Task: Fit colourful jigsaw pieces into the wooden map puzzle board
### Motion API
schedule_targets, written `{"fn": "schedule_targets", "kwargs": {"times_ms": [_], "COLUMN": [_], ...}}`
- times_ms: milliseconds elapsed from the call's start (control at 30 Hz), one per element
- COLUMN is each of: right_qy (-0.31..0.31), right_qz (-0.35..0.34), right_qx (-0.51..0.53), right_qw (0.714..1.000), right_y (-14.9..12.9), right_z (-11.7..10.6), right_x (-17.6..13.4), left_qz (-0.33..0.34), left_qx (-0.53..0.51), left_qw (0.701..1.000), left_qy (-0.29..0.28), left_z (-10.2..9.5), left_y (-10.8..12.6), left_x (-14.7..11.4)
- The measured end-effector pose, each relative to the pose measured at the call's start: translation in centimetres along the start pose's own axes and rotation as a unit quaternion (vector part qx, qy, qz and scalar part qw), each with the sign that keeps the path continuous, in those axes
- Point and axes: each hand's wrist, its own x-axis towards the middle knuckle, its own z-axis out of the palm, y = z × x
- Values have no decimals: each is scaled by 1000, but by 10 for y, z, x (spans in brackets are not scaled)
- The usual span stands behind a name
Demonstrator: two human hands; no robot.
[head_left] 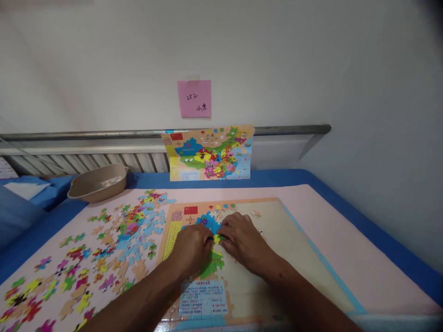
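Apparently at a fitting step, the left hand [194, 242] and right hand [243, 235], fingers nearly closed, seem to pinch a small yellow piece [217, 239] over the puzzle board [263, 290]; seating it likely calls for matching tabs, then gentle pressure.

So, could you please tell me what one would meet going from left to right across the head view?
Beige basin, left hand, small yellow puzzle piece, right hand, puzzle board's blue right border.
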Motion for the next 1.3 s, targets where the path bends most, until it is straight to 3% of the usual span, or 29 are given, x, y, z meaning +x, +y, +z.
{"fn": "schedule_targets", "kwargs": {"times_ms": [300, 1300], "right_qy": [9, 22], "right_qz": [35, 46], "right_qx": [79, 88], "right_qw": [996, 995], "right_y": [-1, -4], "right_z": [2, 1], "right_x": [0, -2], "left_qz": [-5, -6], "left_qx": [-8, -13], "left_qw": [1000, 1000], "left_qy": [4, 0], "left_z": [2, 0], "left_y": [-3, -2], "left_x": [1, 1]}}
